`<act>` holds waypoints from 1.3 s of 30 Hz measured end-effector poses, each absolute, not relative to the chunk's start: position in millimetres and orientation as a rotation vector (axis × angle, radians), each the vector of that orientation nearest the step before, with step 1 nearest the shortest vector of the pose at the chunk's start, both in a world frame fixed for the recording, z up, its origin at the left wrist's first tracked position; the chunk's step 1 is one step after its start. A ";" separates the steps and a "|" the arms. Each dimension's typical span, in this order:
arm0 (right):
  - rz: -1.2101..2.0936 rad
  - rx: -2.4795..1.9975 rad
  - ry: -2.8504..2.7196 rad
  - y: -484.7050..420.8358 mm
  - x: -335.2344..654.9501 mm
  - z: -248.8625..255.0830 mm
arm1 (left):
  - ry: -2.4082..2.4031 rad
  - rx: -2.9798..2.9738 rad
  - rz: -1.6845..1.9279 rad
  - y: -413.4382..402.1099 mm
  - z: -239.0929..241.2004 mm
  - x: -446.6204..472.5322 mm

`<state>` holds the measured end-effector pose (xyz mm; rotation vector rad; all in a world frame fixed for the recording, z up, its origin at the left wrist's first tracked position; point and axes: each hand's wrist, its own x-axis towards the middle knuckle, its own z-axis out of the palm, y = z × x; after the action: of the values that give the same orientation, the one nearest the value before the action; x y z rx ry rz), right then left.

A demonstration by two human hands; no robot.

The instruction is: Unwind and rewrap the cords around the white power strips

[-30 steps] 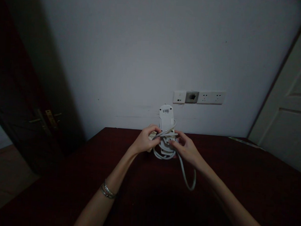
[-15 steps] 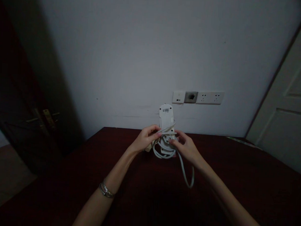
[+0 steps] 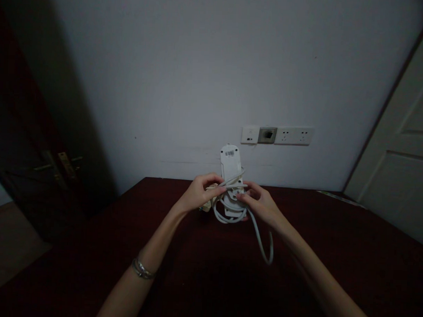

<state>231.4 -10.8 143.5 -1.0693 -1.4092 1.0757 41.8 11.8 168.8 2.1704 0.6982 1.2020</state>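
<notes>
A white power strip (image 3: 230,162) is held up above the dark table, its underside with a barcode label facing me. Its white cable (image 3: 226,219) is looped around the lower part, and one loop hangs down on the right. My left hand (image 3: 206,191) is closed, pinching strands of the cable at the strip's left side. At the right side, my right hand (image 3: 259,202) grips the strip and the cable's plug (image 3: 235,194), with the thumb on the plug. A yellowish object (image 3: 206,206) shows partly behind my left hand; its kind is unclear.
The dark red table (image 3: 179,277) reaches to the wall. Wall sockets (image 3: 293,136) and a grey-framed wall plate (image 3: 267,135) sit above its back edge. A flat strip-like item (image 3: 340,198) lies at the back right. Doors stand at left (image 3: 20,170) and right (image 3: 405,174).
The power strip and my left hand have shifted slightly left, and more of the yellowish object shows. Both hands keep their hold.
</notes>
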 end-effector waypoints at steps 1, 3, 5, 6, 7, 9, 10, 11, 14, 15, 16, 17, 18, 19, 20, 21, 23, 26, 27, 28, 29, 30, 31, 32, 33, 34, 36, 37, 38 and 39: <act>1.066 -1.067 -1.412 -10.5 232.7 143.5 | 0.707 2.248 1.232 11.0 169.8 40.5; 1.050 -1.074 -1.407 -9.8 235.0 143.6 | 0.731 2.396 1.325 10.1 171.0 38.9; 1.047 -1.087 -1.397 -9.3 236.1 143.8 | 0.756 2.536 1.436 9.4 171.6 38.6; 1.051 -1.091 -1.393 -9.1 236.0 143.8 | 0.772 2.612 1.469 9.1 171.9 38.8; 1.056 -1.093 -1.391 -8.9 235.7 143.6 | 0.792 2.697 1.476 8.7 172.1 39.2; 1.064 -1.092 -1.385 -8.4 234.3 142.5 | 0.832 2.859 1.440 8.0 172.0 40.2; 1.065 -1.091 -1.382 -7.8 233.4 141.4 | 0.850 2.924 1.411 7.8 171.4 40.7; 1.062 -1.088 -1.382 -7.2 232.6 140.2 | 0.863 2.973 1.390 7.9 170.3 41.2; 1.068 -1.080 -1.386 -5.2 230.3 136.8 | 0.906 3.059 1.420 9.0 164.2 43.0; 1.077 -1.082 -1.382 -4.9 229.7 136.3 | 0.936 3.080 1.457 9.6 161.4 43.9; 1.091 -1.089 -1.377 -5.1 229.1 136.3 | 0.968 3.100 1.497 10.4 158.5 44.8; 1.106 -1.097 -1.369 -5.6 228.6 136.7 | 0.997 3.117 1.540 11.3 155.6 45.9; 1.118 -1.103 -1.364 -6.3 228.1 137.3 | 1.016 3.126 1.583 12.2 152.9 46.8; 1.120 -1.110 -1.362 -7.2 227.8 137.9 | 1.024 3.128 1.621 13.1 150.7 47.7; 1.114 -1.113 -1.364 -8.0 227.5 138.5 | 1.025 3.123 1.651 13.9 149.1 48.3; 1.098 -1.118 -1.367 -8.6 227.3 138.7 | 1.021 3.113 1.677 14.5 148.2 48.7; 1.054 -1.126 -1.386 -8.5 227.4 138.2 | 1.017 3.082 1.712 15.0 148.3 49.2; 1.039 -1.136 -1.411 -5.9 228.5 136.0 | 0.982 3.003 1.707 14.0 151.7 49.7; 1.049 -1.138 -1.413 -5.0 228.9 135.4 | 0.943 2.953 1.701 13.5 152.9 50.0; 1.059 -1.139 -1.412 -4.3 229.2 135.1 | 0.892 2.891 1.688 13.1 153.9 50.5; 1.063 -1.139 -1.411 -4.0 229.2 135.1 | 0.834 2.818 1.672 13.0 154.5 51.1; 1.063 -1.137 -1.411 -4.1 229.0 135.5 | 0.780 2.740 1.650 13.2 154.8 51.8; 1.063 -1.134 -1.413 -4.6 228.5 136.1 | 0.739 2.656 1.624 13.6 154.7 52.7; 1.065 -1.128 -1.415 -5.5 227.9 137.0 | 0.712 2.571 1.597 14.4 154.3 53.6; 1.070 -1.121 -1.416 -6.6 227.2 137.9 | 0.692 2.484 1.576 15.3 153.7 54.6; 1.077 -1.110 -1.417 -7.8 226.5 138.9 | 0.670 2.398 1.562 16.3 153.0 55.6; 1.086 -1.092 -1.418 -10.0 225.6 140.4 | 0.612 2.237 1.535 18.0 151.8 57.8; 1.088 -1.091 -1.417 -10.7 225.5 141.0 | 0.573 2.166 1.525 18.4 151.6 58.7; 1.090 -1.095 -1.415 -11.1 225.6 141.4 | 0.535 2.104 1.516 18.5 151.5 59.5; 1.093 -1.103 -1.413 -11.3 226.0 141.6 | 0.504 2.052 1.505 18.2 151.7 60.2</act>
<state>226.0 -11.3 141.6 -1.1026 -1.4132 1.0931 60.2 18.2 151.7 2.0522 0.5041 1.5051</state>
